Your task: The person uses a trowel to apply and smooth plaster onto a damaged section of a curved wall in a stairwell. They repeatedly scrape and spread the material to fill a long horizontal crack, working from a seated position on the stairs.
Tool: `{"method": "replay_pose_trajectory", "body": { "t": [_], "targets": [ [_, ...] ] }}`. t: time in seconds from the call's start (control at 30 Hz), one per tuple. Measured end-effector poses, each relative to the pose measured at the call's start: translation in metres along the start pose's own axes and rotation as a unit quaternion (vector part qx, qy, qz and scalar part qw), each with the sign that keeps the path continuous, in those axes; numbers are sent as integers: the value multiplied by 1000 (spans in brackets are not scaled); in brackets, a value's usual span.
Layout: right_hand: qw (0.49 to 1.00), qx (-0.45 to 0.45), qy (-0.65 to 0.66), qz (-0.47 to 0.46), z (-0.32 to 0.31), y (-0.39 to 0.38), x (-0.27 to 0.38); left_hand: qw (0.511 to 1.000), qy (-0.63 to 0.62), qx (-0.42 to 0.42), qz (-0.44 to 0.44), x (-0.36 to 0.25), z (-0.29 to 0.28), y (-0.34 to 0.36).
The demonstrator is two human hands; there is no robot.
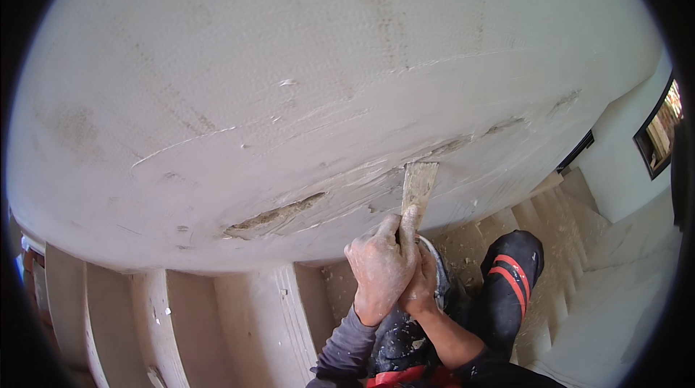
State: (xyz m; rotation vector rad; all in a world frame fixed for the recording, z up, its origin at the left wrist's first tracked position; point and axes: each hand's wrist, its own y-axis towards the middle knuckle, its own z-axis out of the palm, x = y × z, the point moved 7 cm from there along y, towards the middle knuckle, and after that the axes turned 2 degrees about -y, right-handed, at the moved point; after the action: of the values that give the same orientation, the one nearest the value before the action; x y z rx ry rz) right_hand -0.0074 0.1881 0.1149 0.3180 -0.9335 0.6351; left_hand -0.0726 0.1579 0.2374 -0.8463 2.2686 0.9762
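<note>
Both my hands are closed together round the handle of a putty knife (419,187), whose wide, plaster-smeared blade rests against the pale curved plastered wall (275,48). My left hand (380,272) is on top, dusted white, with a finger extended along the tool. Behind it, my right hand (421,279) is partly hidden, as is the handle. Just above and left of the blade, long rough cracks (275,214) run diagonally through streaks of fresh filler. A rounded pale rim (431,247), perhaps a bucket's, shows behind my hands; the rest is hidden.
Concrete stair steps (203,323) descend along the wall below me, dusty and spattered. My dark-trousered leg with red stripes (510,279) is at the right over the steps. A dark-framed window (655,142) sits in the side wall (615,163) at far right.
</note>
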Motion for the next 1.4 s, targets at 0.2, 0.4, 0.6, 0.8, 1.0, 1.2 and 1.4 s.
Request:
{"method": "replay_pose_trajectory", "body": {
  "t": [0.2, 0.4, 0.6, 0.8, 1.0, 1.2, 1.4],
  "targets": [
    [965, 0, -239, -113, -17, 6, 45, 985, -158, 19, -66, 17, 22, -10],
    [904, -2, -401, -149, -32, 12, 61, 949, -290, 12, -124, 23, 44, -14],
    [928, -2, -351, -126, -21, 21, 43, 967, -233, -30, -99, 33, 39, -4],
    [997, 51, -57, -5, 11, 1, 20, 999, -26, -18, -36, 7, -3, -4],
    [998, -10, -42, -39, 24, -8, 20, 998, 57, 11, 21, -19, -19, 13],
    [962, -10, -245, -124, -11, -8, 51, 990, -121, 54, -42, 6, 15, -7],
    [922, -36, -356, -150, -22, 9, 57, 981, -179, 29, -69, 20, 35, -4]
  ]
}}
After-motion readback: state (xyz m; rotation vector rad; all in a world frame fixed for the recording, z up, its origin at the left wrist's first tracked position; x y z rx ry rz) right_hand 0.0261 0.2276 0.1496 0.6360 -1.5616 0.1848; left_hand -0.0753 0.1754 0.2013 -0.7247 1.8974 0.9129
